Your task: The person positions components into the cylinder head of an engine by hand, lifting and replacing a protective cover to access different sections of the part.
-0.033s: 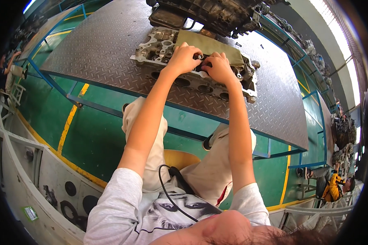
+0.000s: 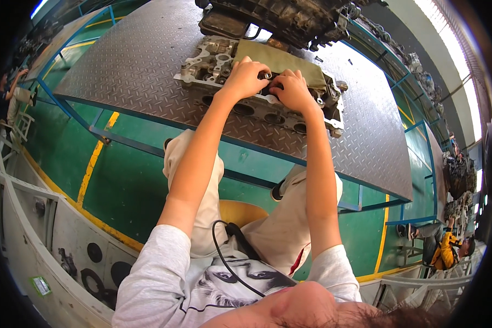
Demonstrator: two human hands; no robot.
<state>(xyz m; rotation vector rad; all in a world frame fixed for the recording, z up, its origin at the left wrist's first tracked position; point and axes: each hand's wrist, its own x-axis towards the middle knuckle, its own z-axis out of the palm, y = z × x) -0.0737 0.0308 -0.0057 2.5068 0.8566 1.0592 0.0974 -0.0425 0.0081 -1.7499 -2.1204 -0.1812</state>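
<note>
Cyl head point(image 2: 199, 71) flat on metal bench top point(image 2: 131, 60), near side of dark engine assy point(image 2: 279, 22); olive cloth point(image 2: 281, 59) over its far part. L hand point(image 2: 246, 78) & R hand point(image 2: 293, 90) at its middle, fingers curled, gaps narrow; can't tell if either grips small shiny bit point(image 2: 267, 76) btwn them. Best: light fingertip pressure, wrists steady, work square to bore, cloth edge clear of fingers

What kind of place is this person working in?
Probably an engine workshop: a cylinder head lies on a treadplate metal table, a large dark engine assembly sits beyond it, and yellow lines mark the green floor.
</note>
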